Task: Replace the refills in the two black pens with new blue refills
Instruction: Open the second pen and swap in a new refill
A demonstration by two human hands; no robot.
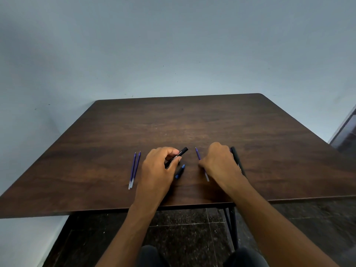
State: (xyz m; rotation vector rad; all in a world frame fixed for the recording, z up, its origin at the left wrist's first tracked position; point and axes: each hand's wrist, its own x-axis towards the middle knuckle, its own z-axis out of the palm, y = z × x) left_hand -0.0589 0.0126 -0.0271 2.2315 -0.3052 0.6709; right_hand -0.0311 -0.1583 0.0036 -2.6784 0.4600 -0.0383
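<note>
My left hand (160, 166) grips a black pen barrel (182, 152) that points up and to the right, just above the table. A black cap piece with blue ends (180, 171) lies on the wood below it. My right hand (219, 160) rests on the table with its fingers pinching a blue refill (198, 154) whose pale end sticks out near my wrist. A second black pen (237, 158) lies just right of that hand, partly hidden by it. Two blue refills (134, 169) lie side by side left of my left hand.
The dark wooden table (192, 122) stands against a pale wall, with its front edge close to my forearms. Below it are a dark tiled floor and thin black table legs (232, 226). My knees show at the bottom.
</note>
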